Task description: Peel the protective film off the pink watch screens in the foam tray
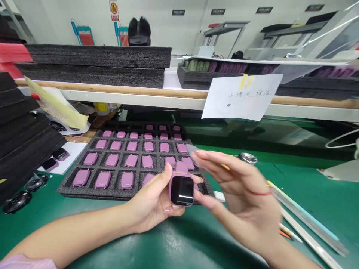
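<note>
Over the head camera I saw a handwritten sheet (242, 99) taped to the shelf (126, 98), 4 dark signs (178, 12) on the wall (162, 26), a co-worker's head (139, 31) above black foam slabs (95, 74) and, at far left, a dark foam stack (22, 119).

The watch (181, 189) is showing purple sides & a blk screen (182, 186). The other pcs (103, 179) are looking purple too. The tray (98, 194) is looking dk grey, the table (157, 254) grn & the string (258, 193) red.
</note>
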Available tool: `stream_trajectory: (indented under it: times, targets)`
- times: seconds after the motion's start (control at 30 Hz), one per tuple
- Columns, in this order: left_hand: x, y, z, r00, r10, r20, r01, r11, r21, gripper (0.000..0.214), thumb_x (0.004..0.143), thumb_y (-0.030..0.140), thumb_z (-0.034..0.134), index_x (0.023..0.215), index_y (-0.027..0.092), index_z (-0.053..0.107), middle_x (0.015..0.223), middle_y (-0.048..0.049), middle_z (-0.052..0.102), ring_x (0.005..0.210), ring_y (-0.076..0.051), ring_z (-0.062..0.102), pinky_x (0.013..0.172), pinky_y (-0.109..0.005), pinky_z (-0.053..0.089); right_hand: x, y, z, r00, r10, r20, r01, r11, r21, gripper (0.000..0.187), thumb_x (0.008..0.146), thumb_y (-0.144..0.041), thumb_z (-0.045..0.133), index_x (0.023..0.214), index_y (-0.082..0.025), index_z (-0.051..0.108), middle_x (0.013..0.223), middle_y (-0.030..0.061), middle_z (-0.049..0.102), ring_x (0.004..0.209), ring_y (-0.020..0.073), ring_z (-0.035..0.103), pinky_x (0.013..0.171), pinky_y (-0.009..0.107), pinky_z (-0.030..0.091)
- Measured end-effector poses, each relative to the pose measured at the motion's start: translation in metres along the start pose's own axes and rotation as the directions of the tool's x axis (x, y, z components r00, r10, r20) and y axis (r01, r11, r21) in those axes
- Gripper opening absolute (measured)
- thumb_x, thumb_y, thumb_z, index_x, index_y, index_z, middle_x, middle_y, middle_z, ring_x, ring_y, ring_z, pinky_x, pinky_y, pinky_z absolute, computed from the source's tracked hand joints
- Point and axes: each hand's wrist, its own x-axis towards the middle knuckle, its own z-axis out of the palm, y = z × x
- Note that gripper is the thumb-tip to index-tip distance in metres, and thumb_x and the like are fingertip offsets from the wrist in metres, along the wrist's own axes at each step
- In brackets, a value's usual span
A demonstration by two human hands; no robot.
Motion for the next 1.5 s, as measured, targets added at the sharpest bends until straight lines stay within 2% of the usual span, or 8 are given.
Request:
stream_trajectory:
  times: [0.13, 0.33, 0.5, 0.73, 1.1, 1.23, 1.37, 1.5]
  targets:
    - [0.001, 0.0, 0.001, 0.999, 0.03, 0.015, -0.03, 0.999, -0.018, 0.051, 0.081, 0.063, 0.074, 0.091, 0.013, 0.075, 0.07, -0.0016, 0.055, 0.05, -0.004, 0.037, 0.044, -0.016, 0.022, -0.007, -0.005, -0.012, 0.977, -0.202, 0.063, 0.21, 0.958, -0.194, 0.039, 0.092, -0.007, 0.062, 0.121, -0.032, 0.069, 0.107, 0.0007, 0.078, 0.1, 0.0192, 0.075, 0.092, 0.03, 0.064]
    - [0.001, 0.0, 0.002, 1.0, 0.019, 0.021, -0.02, 0.999, 0.037, 0.056, 0.08, 0.066, 0.072, 0.092, 0.012, 0.074, 0.081, -0.004, 0.054, 0.054, -0.003, 0.037, 0.045, -0.016, 0.021, -0.016, -0.011, -0.012, 0.972, -0.141, 0.188, 0.178, 0.964, -0.198, 0.038, 0.106, -0.025, 0.039, 0.132, -0.036, 0.064, 0.12, -0.0019, 0.075, 0.11, 0.0202, 0.072, 0.103, 0.034, 0.058]
    - [0.001, -0.003, 0.0, 0.998, 0.07, -0.005, -0.07, 0.996, 0.064, 0.055, 0.079, 0.066, 0.073, 0.085, 0.012, 0.069, 0.075, 0.0003, 0.047, 0.053, -0.004, 0.031, 0.045, -0.017, 0.019, -0.002, -0.013, 0.0, 0.915, -0.307, 0.262, 0.388, 0.847, -0.362, 0.039, 0.091, -0.018, 0.069, 0.128, -0.027, 0.062, 0.101, 0.002, 0.078, 0.091, 0.022, 0.072, 0.086, 0.036, 0.062]
    - [0.003, -0.007, -0.005, 0.996, 0.074, -0.052, -0.061, 0.976, 0.207, 0.056, 0.084, 0.07, 0.064, 0.089, 0.014, 0.064, 0.066, 0.0029, 0.046, 0.049, -0.005, 0.027, 0.044, -0.019, 0.02, 0.004, -0.004, 0.013, 0.985, -0.029, 0.169, 0.066, 0.974, -0.216, 0.049, 0.082, -0.029, 0.08, 0.125, -0.022, 0.059, 0.092, 0.0023, 0.067, 0.083, 0.0156, 0.064, 0.072, 0.026, 0.057]
    - [0.005, -0.002, -0.005, 0.989, -0.001, -0.146, 0.009, 0.998, 0.057, 0.054, 0.076, 0.066, 0.076, 0.081, 0.016, 0.054, 0.057, 0.0066, 0.047, 0.042, -0.002, 0.028, 0.041, -0.016, 0.015, 0.009, 0.008, 0.003, 0.976, -0.063, 0.209, 0.109, 0.97, -0.216, 0.05, 0.082, -0.023, 0.076, 0.128, -0.023, 0.056, 0.114, 0.0053, 0.071, 0.104, 0.0185, 0.066, 0.091, 0.03, 0.054]
    - [0.004, -0.01, -0.006, 0.982, -0.086, -0.166, 0.103, 0.99, 0.098, 0.053, 0.074, 0.061, 0.078, 0.076, 0.018, 0.048, 0.063, 0.0073, 0.046, 0.044, -0.001, 0.029, 0.04, -0.016, 0.014, 0.014, 0.037, -0.002, 0.987, 0.108, 0.123, -0.065, 0.948, -0.311, 0.036, 0.082, -0.027, 0.071, 0.116, -0.022, 0.062, 0.104, 0.0061, 0.072, 0.095, 0.0219, 0.068, 0.086, 0.036, 0.055]
    - [0.0, -0.022, -0.006, 0.937, -0.325, -0.125, 0.347, 0.828, 0.441, 0.044, 0.081, 0.057, 0.068, 0.074, 0.018, 0.051, 0.065, 0.0028, 0.052, 0.046, -0.004, 0.038, 0.042, -0.018, 0.021, 0.014, 0.07, 0.001, 0.943, 0.299, 0.142, -0.239, 0.911, -0.335, 0.033, 0.079, -0.034, 0.073, 0.108, -0.021, 0.066, 0.105, 0.0083, 0.072, 0.101, 0.0274, 0.067, 0.093, 0.046, 0.054]
    - [-0.005, -0.017, -0.003, 0.944, -0.32, -0.074, 0.268, 0.619, 0.739, 0.034, 0.087, 0.05, 0.059, 0.078, 0.018, 0.055, 0.072, 0.0003, 0.06, 0.052, -0.008, 0.045, 0.048, -0.021, 0.034, 0.014, 0.076, -0.002, 0.927, 0.34, 0.159, -0.28, 0.909, -0.308, 0.049, 0.079, -0.042, 0.076, 0.121, -0.02, 0.063, 0.12, 0.0105, 0.071, 0.112, 0.0284, 0.066, 0.1, 0.048, 0.052]
